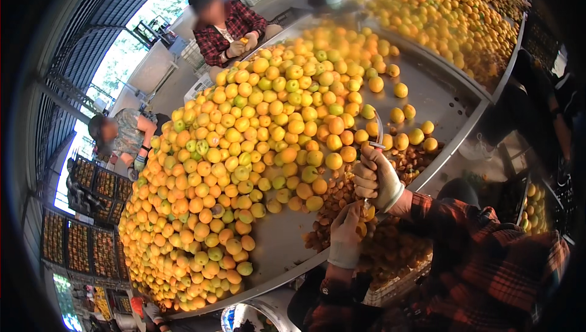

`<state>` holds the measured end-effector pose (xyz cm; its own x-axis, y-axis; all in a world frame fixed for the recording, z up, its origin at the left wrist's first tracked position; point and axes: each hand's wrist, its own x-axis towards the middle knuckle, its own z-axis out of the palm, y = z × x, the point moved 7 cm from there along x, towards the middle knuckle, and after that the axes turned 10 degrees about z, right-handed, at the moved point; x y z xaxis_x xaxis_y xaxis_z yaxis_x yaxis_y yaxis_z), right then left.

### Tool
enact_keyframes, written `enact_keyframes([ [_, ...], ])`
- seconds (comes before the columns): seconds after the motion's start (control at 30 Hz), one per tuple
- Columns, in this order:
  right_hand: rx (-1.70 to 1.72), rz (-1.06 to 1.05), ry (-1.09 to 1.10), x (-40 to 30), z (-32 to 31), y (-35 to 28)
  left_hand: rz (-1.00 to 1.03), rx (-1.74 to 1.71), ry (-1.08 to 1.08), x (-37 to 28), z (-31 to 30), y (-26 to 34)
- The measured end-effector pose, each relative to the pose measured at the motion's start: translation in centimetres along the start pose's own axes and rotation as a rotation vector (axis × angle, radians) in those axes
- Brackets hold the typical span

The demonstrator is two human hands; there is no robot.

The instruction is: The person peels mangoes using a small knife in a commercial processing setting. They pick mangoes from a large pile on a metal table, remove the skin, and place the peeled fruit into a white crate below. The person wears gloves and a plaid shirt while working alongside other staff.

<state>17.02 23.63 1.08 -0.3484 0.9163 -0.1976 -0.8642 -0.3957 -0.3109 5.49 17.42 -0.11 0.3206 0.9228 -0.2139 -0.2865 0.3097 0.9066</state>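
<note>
My right hand [377, 178], in a pale work glove, is closed around a hand tool [379, 132] with a curved metal strip and a bit of red at its handle. Just below it, my gloved left hand [345, 233] grips an orange-yellow apricot [368, 213], partly hidden by the fingers. The tool's lower end meets the fruit between my hands; the exact contact is too small to tell. Beneath both hands lies a heap of brown apricot pits [329, 213] on the metal table [279, 240]. A large mound of whole apricots [238, 144] rises beyond.
The table's raised metal rim [439, 167] runs close by my forearms. Under it stands a crate [398, 286] with brown matter above. Across the table a person [229, 34] handles fruit; another person [130, 135] sits further left. Stacked fruit crates [82, 240] stand at far left.
</note>
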Motion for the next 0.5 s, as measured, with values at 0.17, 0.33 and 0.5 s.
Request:
enact_keyframes([
  [0.17, -0.242, -0.209, 0.147, -1.8, 2.6, -0.7, 0.445, 0.590, 0.150, -0.1, -0.3, 2.3],
  [0.33, -0.171, -0.246, 0.167, -2.6, 2.2, -2.3, 0.352, 0.337, 0.054, 0.5, 1.2, 1.4],
  [0.5, -0.020, -0.161, 0.054, -1.2, 2.1, -0.8, 0.688, 0.985, -0.098, -0.1, 0.6, -0.5],
])
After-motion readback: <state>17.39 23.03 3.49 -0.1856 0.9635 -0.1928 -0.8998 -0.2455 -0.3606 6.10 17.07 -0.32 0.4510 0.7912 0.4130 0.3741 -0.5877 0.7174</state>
